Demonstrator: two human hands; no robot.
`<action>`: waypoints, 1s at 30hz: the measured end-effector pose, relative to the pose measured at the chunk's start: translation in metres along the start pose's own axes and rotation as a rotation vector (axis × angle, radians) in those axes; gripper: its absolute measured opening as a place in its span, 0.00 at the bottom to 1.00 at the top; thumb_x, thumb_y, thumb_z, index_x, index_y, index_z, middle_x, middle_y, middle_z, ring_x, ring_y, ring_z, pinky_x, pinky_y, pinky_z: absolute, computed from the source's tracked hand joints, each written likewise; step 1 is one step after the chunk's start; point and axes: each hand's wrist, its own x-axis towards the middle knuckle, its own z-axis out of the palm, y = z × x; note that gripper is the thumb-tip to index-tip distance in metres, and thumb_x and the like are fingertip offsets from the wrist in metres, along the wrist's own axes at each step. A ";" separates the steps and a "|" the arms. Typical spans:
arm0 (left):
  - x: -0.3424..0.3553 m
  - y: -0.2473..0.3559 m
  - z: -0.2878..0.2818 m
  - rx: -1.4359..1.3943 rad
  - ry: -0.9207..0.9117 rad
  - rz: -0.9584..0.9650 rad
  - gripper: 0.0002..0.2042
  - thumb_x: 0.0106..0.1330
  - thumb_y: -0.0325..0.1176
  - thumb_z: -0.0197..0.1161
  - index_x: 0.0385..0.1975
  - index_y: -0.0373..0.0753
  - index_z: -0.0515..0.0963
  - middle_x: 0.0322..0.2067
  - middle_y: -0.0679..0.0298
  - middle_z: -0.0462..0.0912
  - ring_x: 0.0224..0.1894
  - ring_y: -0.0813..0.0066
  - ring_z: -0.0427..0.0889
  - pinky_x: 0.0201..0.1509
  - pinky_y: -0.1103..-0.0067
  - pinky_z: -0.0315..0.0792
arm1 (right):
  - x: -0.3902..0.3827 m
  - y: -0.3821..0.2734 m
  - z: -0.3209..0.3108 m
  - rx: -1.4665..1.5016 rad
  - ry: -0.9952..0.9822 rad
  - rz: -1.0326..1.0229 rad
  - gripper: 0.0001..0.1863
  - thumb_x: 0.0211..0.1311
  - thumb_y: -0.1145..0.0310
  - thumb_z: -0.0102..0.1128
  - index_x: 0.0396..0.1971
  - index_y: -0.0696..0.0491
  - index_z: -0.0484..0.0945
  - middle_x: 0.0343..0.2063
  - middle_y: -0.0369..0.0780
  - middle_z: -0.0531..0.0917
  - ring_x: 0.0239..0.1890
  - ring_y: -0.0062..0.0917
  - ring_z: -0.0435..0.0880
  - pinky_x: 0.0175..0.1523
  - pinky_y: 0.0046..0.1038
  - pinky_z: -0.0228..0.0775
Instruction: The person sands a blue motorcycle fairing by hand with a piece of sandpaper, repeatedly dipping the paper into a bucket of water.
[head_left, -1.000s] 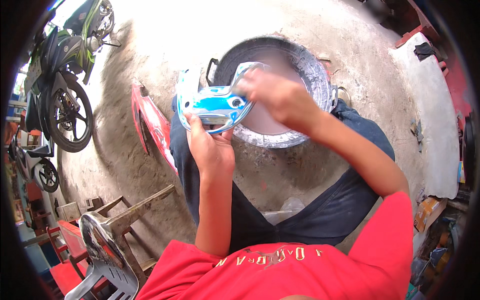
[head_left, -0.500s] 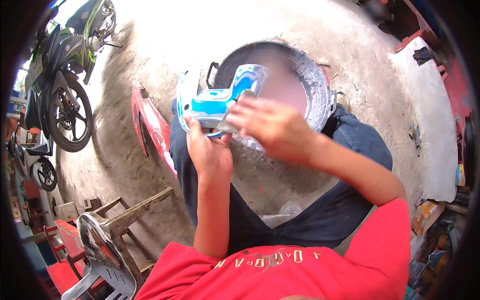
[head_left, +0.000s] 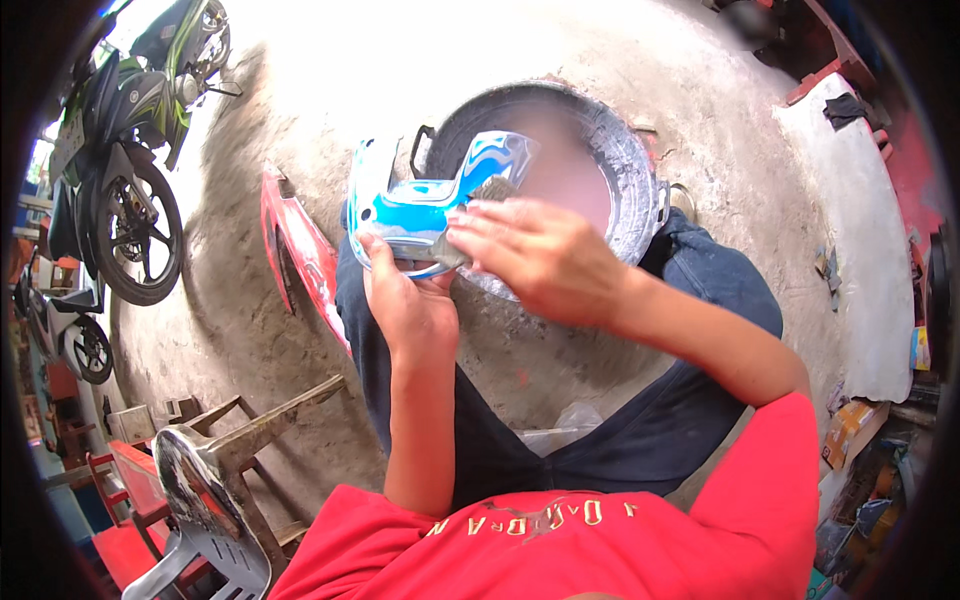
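Observation:
A curved blue and silver-white plastic panel (head_left: 415, 212), like a motorcycle fairing piece, is held up over the near left rim of a round basin. My left hand (head_left: 410, 305) grips its lower edge, with the thumb on the front and the fingers underneath. My right hand (head_left: 545, 255) presses a grey sanding sheet (head_left: 452, 250) against the panel's right part; the sheet pokes out above and below the fingers. Cloudy pinkish liquid (head_left: 570, 175) fills part of the dark, white-smeared basin (head_left: 630, 185), which has side handles.
On the floor to the left lies a red and white panel (head_left: 305, 250). Motorcycles (head_left: 140, 220) are parked at the far left. A wooden frame (head_left: 285, 415) and a grey plastic chair (head_left: 215, 530) stand at the lower left. Along the right side are a pale slab (head_left: 865, 260) and a cardboard box (head_left: 855, 430).
The panel and my left hand have shifted slightly left. My right hand, still pressing the sanding sheet, has moved a little left along the panel.

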 end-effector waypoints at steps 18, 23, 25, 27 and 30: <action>-0.003 -0.001 0.000 -0.038 -0.019 -0.020 0.20 0.83 0.43 0.36 0.64 0.38 0.65 0.59 0.54 0.75 0.57 0.60 0.80 0.57 0.61 0.80 | -0.002 0.014 0.000 0.018 -0.061 0.070 0.18 0.65 0.69 0.54 0.54 0.57 0.79 0.54 0.47 0.83 0.59 0.37 0.82 0.66 0.38 0.71; 0.002 0.004 -0.005 -0.058 -0.064 -0.002 0.20 0.83 0.42 0.36 0.63 0.38 0.64 0.59 0.54 0.75 0.56 0.60 0.81 0.55 0.61 0.82 | 0.006 0.010 -0.009 -0.069 -0.057 0.026 0.18 0.69 0.62 0.56 0.56 0.48 0.79 0.56 0.48 0.82 0.62 0.42 0.79 0.67 0.38 0.71; 0.000 0.006 -0.004 -0.050 -0.131 -0.021 0.20 0.83 0.42 0.36 0.64 0.38 0.64 0.59 0.54 0.75 0.57 0.60 0.80 0.55 0.60 0.82 | 0.000 -0.001 -0.003 0.060 -0.056 0.035 0.18 0.70 0.61 0.56 0.57 0.43 0.79 0.57 0.48 0.81 0.62 0.44 0.79 0.64 0.40 0.74; -0.004 0.003 0.006 -0.035 -0.003 0.039 0.20 0.83 0.43 0.36 0.64 0.38 0.63 0.59 0.53 0.75 0.57 0.59 0.80 0.56 0.57 0.82 | 0.001 0.028 -0.002 -0.031 -0.063 0.122 0.18 0.69 0.59 0.57 0.57 0.42 0.79 0.57 0.48 0.81 0.62 0.44 0.78 0.63 0.40 0.75; -0.005 0.004 0.006 -0.024 -0.025 0.005 0.20 0.83 0.43 0.35 0.64 0.38 0.64 0.59 0.54 0.75 0.57 0.59 0.81 0.57 0.58 0.82 | 0.000 0.035 0.003 -0.032 -0.023 0.171 0.17 0.69 0.56 0.57 0.56 0.39 0.80 0.57 0.46 0.81 0.61 0.43 0.80 0.62 0.40 0.76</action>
